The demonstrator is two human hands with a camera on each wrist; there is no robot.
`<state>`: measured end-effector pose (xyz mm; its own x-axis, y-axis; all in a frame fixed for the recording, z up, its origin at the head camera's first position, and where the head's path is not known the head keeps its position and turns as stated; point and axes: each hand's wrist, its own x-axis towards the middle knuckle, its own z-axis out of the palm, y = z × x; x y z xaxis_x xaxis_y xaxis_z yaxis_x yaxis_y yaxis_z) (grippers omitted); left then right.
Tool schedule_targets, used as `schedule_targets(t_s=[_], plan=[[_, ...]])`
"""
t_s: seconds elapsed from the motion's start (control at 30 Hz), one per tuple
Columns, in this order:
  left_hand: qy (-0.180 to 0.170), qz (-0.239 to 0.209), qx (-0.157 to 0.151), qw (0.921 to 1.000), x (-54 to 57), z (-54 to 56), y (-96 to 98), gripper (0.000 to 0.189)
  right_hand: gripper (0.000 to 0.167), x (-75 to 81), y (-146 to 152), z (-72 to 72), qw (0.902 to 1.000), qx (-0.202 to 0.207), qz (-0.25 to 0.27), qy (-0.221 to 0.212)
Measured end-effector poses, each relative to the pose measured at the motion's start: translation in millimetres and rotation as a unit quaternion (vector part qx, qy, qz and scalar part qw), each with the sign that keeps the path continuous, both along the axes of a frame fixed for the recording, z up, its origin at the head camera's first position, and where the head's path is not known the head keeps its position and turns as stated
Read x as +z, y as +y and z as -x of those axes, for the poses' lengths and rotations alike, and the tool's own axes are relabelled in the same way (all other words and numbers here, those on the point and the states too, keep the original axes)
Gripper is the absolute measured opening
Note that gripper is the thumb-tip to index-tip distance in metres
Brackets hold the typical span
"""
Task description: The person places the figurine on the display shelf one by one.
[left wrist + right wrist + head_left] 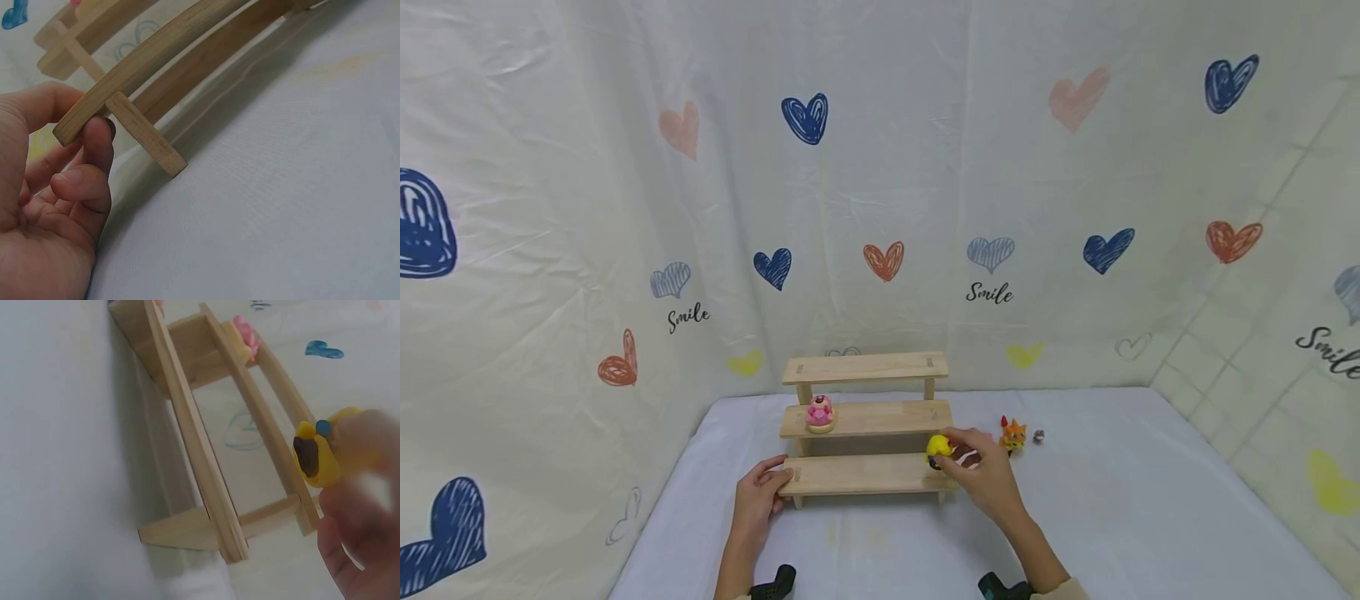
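Note:
A three-step wooden display stand [865,475] stands on the white-covered table. My left hand [758,497] grips the left end of its lowest board; in the left wrist view the fingers [97,140] bend around the board's end [81,119]. A small yellow toy figure [937,447] is pinched between the thumb and fingers of my right hand [990,477], at the right end of the lowest board. In the right wrist view the yellow figure [319,459] shows a dark patch and a blue dot; whether it touches the board I cannot tell. A pink toy figure [821,415] sits on the middle board's left end.
Right of the stand, an orange toy figure [1013,436] stands on the table, with a small greyish object [1038,436] beside it. A bit of pink shows behind my right hand. A heart-printed curtain [883,183] hangs behind the table.

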<state>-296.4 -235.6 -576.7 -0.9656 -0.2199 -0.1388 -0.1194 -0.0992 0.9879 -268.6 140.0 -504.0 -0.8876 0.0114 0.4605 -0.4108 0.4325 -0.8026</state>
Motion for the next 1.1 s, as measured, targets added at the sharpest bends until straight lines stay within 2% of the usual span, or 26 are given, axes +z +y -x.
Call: schedule_targets(t_s=[0.33,0.6,0.83,1.1], plan=[[0.0,0.001,-0.001,1.0,0.0,-0.1,-0.1,0.044,0.036,5.5,-40,2.4,0.9998,0.008,0.012,0.012],[-0.002,0.003,-0.002,1.0,1.6,-1.0,-0.6,0.045,0.035,17.7,-66,17.0,0.9993,0.01,-0.015,0.031],[0.004,0.001,0.0,1.0,2.6,-1.1,-1.2,0.044,0.035,29.5,-81,32.6,0.9993,0.016,-0.028,0.019],[0.006,-0.002,0.0,1.0,1.3,-1.1,0.3,0.043,0.035,34.0,-92,50.6,0.9994,0.007,-0.033,0.013]])
